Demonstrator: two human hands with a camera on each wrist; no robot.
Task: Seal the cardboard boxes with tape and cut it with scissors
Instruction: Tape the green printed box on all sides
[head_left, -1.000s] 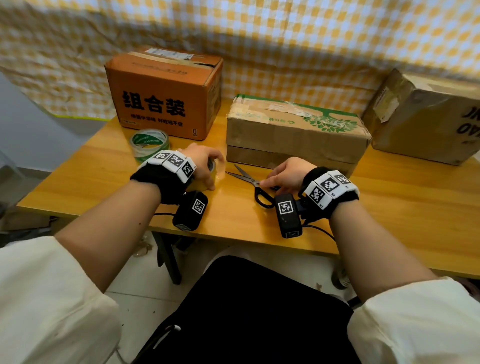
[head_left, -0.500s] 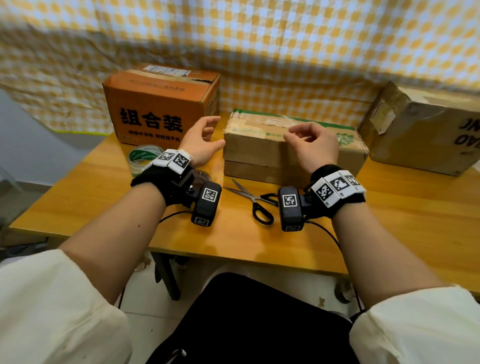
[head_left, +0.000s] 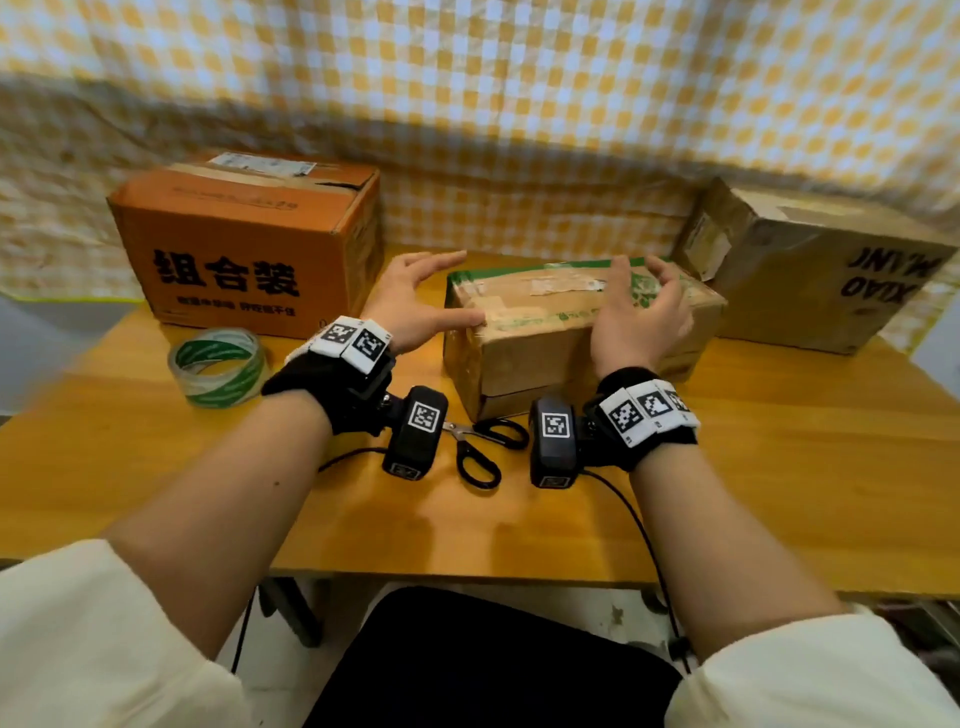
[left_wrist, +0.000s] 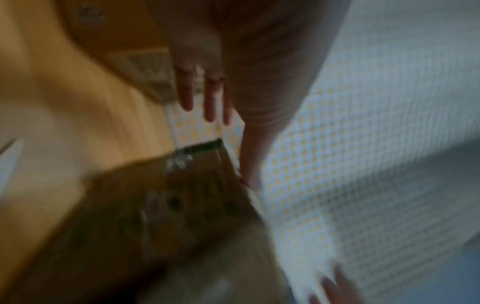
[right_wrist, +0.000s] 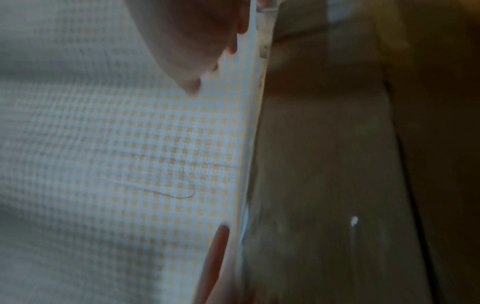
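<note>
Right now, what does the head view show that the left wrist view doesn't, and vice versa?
Head only: the tape roll and scissors lying on the table, untouched, plus the orange box and the large box at right.
Left wrist only: little of its own; a blurred close look along the outstretched fingers.
Both: the left hand open at the middle box, the right hand at its other end, and the checked cloth.
</note>
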